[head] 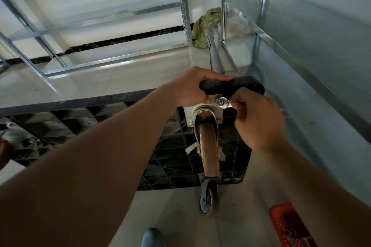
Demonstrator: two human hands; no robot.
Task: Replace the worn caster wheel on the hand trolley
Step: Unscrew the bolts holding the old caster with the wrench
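Trolley (180,146) is seen from the head view lying flipped, ribbed underside up. Caster wheel (208,150), brown and worn, is still bolted on by its mounting plate (200,110). Just above the plate, the trolley's black corner edge (241,84) is gripped by the left hand (192,88), fingers curled over it. At the plate's upper right corner, a small wrench (225,104) is pinched by the right hand (259,118), its head seated on a bolt (219,102). Likely risk: the wrench slips off, the bolt is rounded, knuckles are struck against the plate.
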